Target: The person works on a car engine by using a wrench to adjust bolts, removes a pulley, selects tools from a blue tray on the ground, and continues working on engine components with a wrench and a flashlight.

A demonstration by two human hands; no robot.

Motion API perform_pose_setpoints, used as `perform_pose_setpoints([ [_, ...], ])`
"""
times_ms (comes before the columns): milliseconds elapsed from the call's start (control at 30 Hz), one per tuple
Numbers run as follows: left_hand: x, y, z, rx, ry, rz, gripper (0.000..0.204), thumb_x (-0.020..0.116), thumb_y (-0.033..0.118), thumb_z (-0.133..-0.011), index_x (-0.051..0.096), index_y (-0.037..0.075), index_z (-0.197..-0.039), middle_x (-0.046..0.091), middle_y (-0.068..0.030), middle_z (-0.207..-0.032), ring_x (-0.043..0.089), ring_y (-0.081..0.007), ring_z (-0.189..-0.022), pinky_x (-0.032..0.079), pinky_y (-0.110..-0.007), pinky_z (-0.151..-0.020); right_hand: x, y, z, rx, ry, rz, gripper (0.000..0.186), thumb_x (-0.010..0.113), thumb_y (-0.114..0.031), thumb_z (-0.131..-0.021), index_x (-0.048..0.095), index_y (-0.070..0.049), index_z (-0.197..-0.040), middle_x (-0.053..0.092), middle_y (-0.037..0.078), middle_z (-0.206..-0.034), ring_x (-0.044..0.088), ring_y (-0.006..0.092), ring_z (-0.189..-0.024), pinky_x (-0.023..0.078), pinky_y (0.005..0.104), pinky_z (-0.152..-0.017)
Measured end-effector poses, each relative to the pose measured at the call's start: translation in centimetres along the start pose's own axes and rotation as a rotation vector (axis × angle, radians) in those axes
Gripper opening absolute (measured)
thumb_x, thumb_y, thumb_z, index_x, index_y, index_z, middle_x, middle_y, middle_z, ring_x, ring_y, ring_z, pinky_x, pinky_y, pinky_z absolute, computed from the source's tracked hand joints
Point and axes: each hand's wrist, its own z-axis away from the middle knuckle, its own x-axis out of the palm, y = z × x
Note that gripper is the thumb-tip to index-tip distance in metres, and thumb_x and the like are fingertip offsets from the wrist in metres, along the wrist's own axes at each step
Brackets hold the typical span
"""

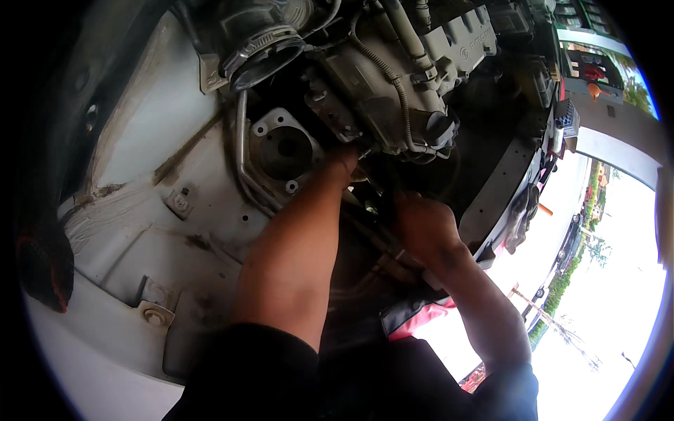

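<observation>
Both my arms reach down into the engine bay of a car. My left hand (342,165) is beside the lower edge of the engine (382,88), close to a round metal mount (283,149) with a hole in its middle. Its fingers go down into the dark gap and are hidden. To the right and a little nearer, my right hand (425,226) is curled closed in the shadow below the engine. What it grips, if anything, is too dark to make out. A small bright spot shows between the two hands.
A bent metal pipe (242,133) runs past the mount. At the upper left is an open black air duct (270,59) with a clamp. The pale inner fender (154,119) lies left, the front crossmember (502,189) right. A dark cloth or glove (521,217) hangs there.
</observation>
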Motion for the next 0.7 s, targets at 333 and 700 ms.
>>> perform_pose_setpoints([
  [333,-1.7,-0.8,2.4,0.507,-0.025,-0.857,0.040,0.048,0.020,-0.093,0.060,0.005,-0.129,0.061,-0.0153,-0.129,0.058,-0.0266,-0.118,0.043,-0.037,-0.100,5.4,0.5,-0.2,-0.087,-0.014,-0.126,0.030,0.065,-0.017,-0.079,0.054,-0.005,-0.104,0.065,0.013,-0.087,0.069,0.0273,-0.076,0.056,0.0369,-0.059],
  [700,0.1,2.6,5.4,0.456,-0.126,-1.522,0.044,0.053,0.033,-0.092,0.063,0.003,-0.122,0.061,-0.0211,-0.125,0.059,-0.0352,-0.114,0.046,-0.042,-0.097,4.6,4.6,-0.8,-0.163,0.014,-0.322,0.032,0.059,-0.029,-0.089,0.055,-0.004,-0.109,0.067,0.017,-0.092,0.068,0.0313,-0.082,0.054,0.0410,-0.067],
])
